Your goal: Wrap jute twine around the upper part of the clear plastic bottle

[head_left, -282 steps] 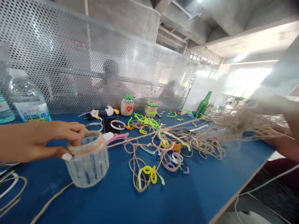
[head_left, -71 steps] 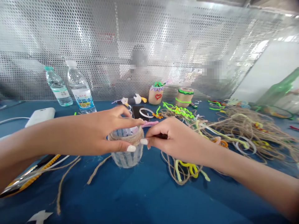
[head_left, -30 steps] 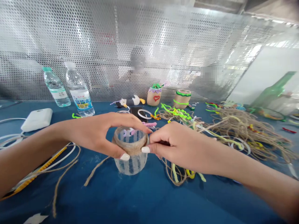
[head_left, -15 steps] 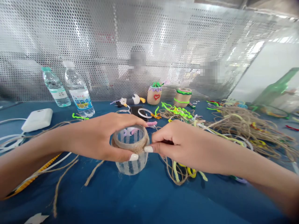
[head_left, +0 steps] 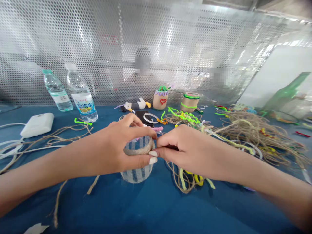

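Note:
Both my hands meet at a clear jar with blue stripes [head_left: 136, 174] standing on the blue table [head_left: 156, 208]. Jute twine [head_left: 138, 148] wraps its upper rim. My left hand [head_left: 124, 146] grips the jar from the left, its fingers over the rim and its thumb across the twine band. My right hand [head_left: 182, 149] pinches at the right side of the rim. A small dark strand shows between its fingers, mostly hidden. Loose twine ends [head_left: 94, 184] lie on the table below the jar.
A heap of twine and pipe cleaners [head_left: 251, 136] lies to the right. Behind stand two water bottles [head_left: 81, 97], two small decorated jars [head_left: 161, 101] and a green bottle [head_left: 285, 92]. A white power bank [head_left: 37, 125] sits left. A perforated metal screen [head_left: 156, 42] stands at the back, with people beyond.
My left hand has shifted down and forward onto the twine band, covering more of the rim. Loose twine at the left now lies spread on the table. My right hand stays pinched at the rim.

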Demonstrator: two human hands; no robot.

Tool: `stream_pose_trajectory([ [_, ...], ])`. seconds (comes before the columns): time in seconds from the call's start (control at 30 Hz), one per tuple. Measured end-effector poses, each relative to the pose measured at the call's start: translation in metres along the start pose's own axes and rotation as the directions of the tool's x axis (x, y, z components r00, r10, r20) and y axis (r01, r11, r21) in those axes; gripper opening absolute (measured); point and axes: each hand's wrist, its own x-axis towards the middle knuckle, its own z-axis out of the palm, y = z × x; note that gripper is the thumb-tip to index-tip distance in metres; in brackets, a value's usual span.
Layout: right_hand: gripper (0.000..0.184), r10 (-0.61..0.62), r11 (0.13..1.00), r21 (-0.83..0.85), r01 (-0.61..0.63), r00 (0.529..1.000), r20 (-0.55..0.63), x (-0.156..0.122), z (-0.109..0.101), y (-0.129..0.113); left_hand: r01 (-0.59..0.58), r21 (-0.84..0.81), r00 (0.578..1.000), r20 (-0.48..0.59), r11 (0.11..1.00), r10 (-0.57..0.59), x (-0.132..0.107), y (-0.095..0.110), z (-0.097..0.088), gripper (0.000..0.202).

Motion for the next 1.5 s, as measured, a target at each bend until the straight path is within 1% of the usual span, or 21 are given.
stream_pose_trajectory([
  [0.07, 0.029, 0.0, 1.0, -0.001, 0.0, 1.0, 0.009, -0.002, -0.001, -0.001, -0.025, 0.009, 0.997, 0.077, 1.0, 0.024, -0.002, -0.001, -0.009, 0.048],
  [0.13, 0.029, -0.006, 1.0, -0.011, 0.006, 1.0, 0.006, -0.004, -0.001, -0.003, -0.087, 0.019, 0.987, 0.139, 0.996, 0.084, -0.004, -0.003, -0.019, 0.051],
  [0.17, 0.029, -0.015, 1.0, -0.019, 0.015, 1.0, -0.002, -0.005, -0.001, -0.003, -0.106, 0.029, 0.983, 0.156, 0.994, 0.1, -0.006, -0.003, -0.024, 0.054],
  [0.23, 0.029, -0.038, 0.999, -0.032, 0.038, 0.999, -0.017, -0.006, 0.0, -0.004, -0.114, 0.041, 0.983, 0.149, 0.993, 0.107, -0.007, -0.005, -0.029, 0.062],
  [0.33, 0.027, -0.073, 0.997, -0.023, 0.073, 0.997, -0.01, -0.005, 0.003, -0.003, -0.105, 0.048, 0.987, 0.131, 0.993, 0.098, -0.008, -0.007, -0.031, 0.064],
  [0.4, 0.027, -0.083, 0.997, -0.011, 0.083, 0.997, -0.007, -0.004, 0.004, -0.003, -0.113, 0.069, 0.982, 0.159, 0.991, 0.101, -0.008, -0.007, -0.03, 0.064],
  [0.5, 0.028, -0.079, 0.997, -0.015, 0.078, 0.997, -0.02, -0.004, 0.005, -0.002, -0.102, 0.13, 0.973, 0.218, 0.986, 0.072, -0.008, -0.007, -0.03, 0.069],
  [0.53, 0.027, -0.074, 0.997, -0.021, 0.073, 0.997, -0.025, -0.004, 0.005, -0.002, -0.095, 0.145, 0.973, 0.221, 0.985, 0.061, -0.008, -0.007, -0.029, 0.071],
  [0.6, 0.028, -0.063, 0.998, -0.031, 0.062, 0.997, -0.035, -0.004, 0.006, -0.003, -0.066, 0.163, 0.981, 0.193, 0.984, 0.033, -0.009, -0.007, -0.028, 0.069],
  [0.7, 0.028, -0.057, 0.998, -0.035, 0.055, 0.997, -0.05, -0.003, 0.007, -0.004, -0.048, 0.129, 0.993, 0.117, 0.99, 0.033, -0.009, -0.005, -0.025, 0.061],
  [0.77, 0.028, -0.058, 0.998, -0.04, 0.056, 0.996, -0.061, -0.003, 0.008, -0.005, -0.066, 0.083, 0.994, 0.098, 0.994, 0.058, -0.008, -0.003, -0.024, 0.057],
  [0.9, 0.028, -0.079, 0.991, -0.117, 0.071, 0.995, -0.059, -0.003, 0.008, -0.011, -0.139, -0.023, 0.978, 0.154, 0.99, 0.141, 0.0, -0.006, -0.027, 0.051],
  [0.97, 0.03, -0.087, 0.981, -0.178, 0.076, 0.995, -0.057, -0.004, 0.008, -0.015, -0.17, -0.087, 0.963, 0.198, 0.982, 0.185, 0.004, -0.012, -0.03, 0.054],
  [1.03, 0.032, -0.089, 0.973, -0.221, 0.073, 0.994, -0.063, -0.004, 0.008, -0.018, -0.18, -0.136, 0.95, 0.234, 0.974, 0.209, 0.007, -0.017, -0.033, 0.06],
  [1.1, 0.032, -0.088, 0.968, -0.24, 0.068, 0.994, -0.071, -0.004, 0.009, -0.02, -0.181, -0.153, 0.944, 0.249, 0.971, 0.215, 0.007, -0.022, -0.034, 0.063],
  [1.2, 0.031, -0.071, 0.967, -0.249, 0.052, 0.995, -0.066, -0.004, 0.01, -0.021, -0.201, -0.149, 0.941, 0.245, 0.968, 0.233, 0.005, -0.024, -0.034, 0.062],
  [1.27, 0.031, -0.058, 0.968, -0.249, 0.041, 0.997, -0.058, -0.003, 0.01, -0.022, -0.192, -0.123, 0.947, 0.237, 0.974, 0.217, 0.003, -0.021, -0.032, 0.064],
  [1.33, 0.031, -0.045, 0.97, -0.242, 0.031, 0.998, -0.053, -0.003, 0.01, -0.022, -0.153, -0.058, 0.963, 0.216, 0.987, 0.162, 0.001, -0.016, -0.029, 0.066],
  [1.43, 0.03, -0.021, 0.977, -0.211, 0.008, 0.998, -0.06, -0.003, 0.011, -0.022, -0.078, 0.03, 0.983, 0.166, 0.996, 0.072, -0.004, -0.006, -0.025, 0.059],
  [1.5, 0.029, -0.003, 0.982, -0.188, -0.009, 0.998, -0.064, -0.003, 0.011, -0.021, -0.05, 0.055, 0.987, 0.152, 0.997, 0.042, -0.006, -0.001, -0.024, 0.053],
])
